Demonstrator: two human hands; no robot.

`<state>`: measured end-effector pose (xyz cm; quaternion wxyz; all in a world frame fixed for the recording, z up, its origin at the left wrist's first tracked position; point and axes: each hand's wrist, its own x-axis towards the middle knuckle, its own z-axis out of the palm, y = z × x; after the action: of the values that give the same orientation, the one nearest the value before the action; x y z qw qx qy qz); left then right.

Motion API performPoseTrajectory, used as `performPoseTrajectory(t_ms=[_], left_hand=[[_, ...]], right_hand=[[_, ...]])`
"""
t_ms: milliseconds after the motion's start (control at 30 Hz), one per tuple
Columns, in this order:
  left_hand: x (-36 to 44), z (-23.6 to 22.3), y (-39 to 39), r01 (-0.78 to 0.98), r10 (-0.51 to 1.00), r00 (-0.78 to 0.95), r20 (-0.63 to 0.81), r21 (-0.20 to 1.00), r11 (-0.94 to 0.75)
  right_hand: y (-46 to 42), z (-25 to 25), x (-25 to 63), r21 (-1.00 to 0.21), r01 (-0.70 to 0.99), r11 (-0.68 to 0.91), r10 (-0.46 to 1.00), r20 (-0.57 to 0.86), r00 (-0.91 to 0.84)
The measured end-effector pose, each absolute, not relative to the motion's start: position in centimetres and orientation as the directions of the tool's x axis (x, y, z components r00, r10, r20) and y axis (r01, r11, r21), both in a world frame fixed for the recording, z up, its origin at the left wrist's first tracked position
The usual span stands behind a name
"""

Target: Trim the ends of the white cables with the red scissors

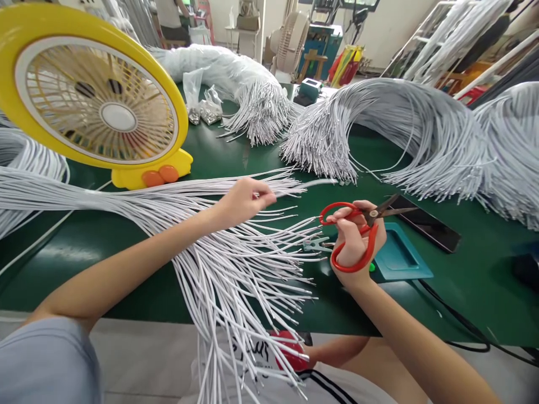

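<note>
My left hand (246, 201) is closed in a pinch on a white cable, whose blurred free end (318, 182) points right. Under that forearm fans out a large bundle of white cables (236, 264), with some ends hanging over the table's front edge. In my right hand (357, 235) are scissors (374, 214) with red handles, fingers through the loops. Their dark blades stand apart and point right, away from the held cable. A pale green clip (316, 244) lies just left of my right hand. Close by is a teal tray (402, 252).
A yellow fan (179, 120) stands at the left on the green table (475, 292). Big coiled cable bundles (320, 134) lie along the back and right. Small bags of metal parts (210, 109) sit behind. A black phone (433, 227) lies beside the tray, and a black cord (458, 317) runs right.
</note>
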<state>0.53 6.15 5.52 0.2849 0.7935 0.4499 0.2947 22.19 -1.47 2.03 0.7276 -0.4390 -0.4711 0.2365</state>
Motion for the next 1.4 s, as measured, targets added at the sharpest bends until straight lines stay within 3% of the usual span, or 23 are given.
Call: performPoseTrajectory(t_ms=[100,233,433,533,633,700,1067,1400], left_hand=[[1.7,7.5,2.4,0.272,0.765,0.643,-0.030,0.943,-0.192],[2.5,9.1,-2.3,0.131,0.437,0.884,-0.164,0.986,0.105],[3.3,8.8,-4.3,0.134,0.365,0.919,-0.150,0.989,0.069],[3.5,7.8,-2.9,0.079,0.531,0.841,-0.103,0.995,0.068],[3.5,7.0,-1.0,0.083,0.783,0.621,-0.035,0.996,-0.021],[3.4,6.6,-0.1,0.102,0.846,0.533,-0.022,0.994,-0.038],[3.0,6.4,0.0,-0.188,0.833,0.551,-0.051,0.965,0.183],[3.0,6.7,-0.1,-0.226,0.811,0.582,-0.054,0.947,0.226]], right_hand=[[-1.4,1.9,22.2,-0.871,0.034,0.489,0.770,0.450,0.453],[-1.5,2.0,22.1,-0.889,0.041,0.457,0.787,0.426,0.446],[-1.6,2.1,22.0,-0.899,0.036,0.437,0.805,0.409,0.430],[-1.5,2.1,22.1,-0.916,-0.010,0.400,0.831,0.358,0.425],[-1.5,2.1,22.1,-0.924,-0.043,0.381,0.844,0.329,0.424],[-1.5,2.1,22.2,-0.921,-0.047,0.387,0.845,0.334,0.418],[-1.3,1.6,22.4,-0.927,-0.065,0.369,0.860,0.314,0.403],[-1.4,2.0,22.2,-0.935,-0.108,0.338,0.876,0.271,0.399]])
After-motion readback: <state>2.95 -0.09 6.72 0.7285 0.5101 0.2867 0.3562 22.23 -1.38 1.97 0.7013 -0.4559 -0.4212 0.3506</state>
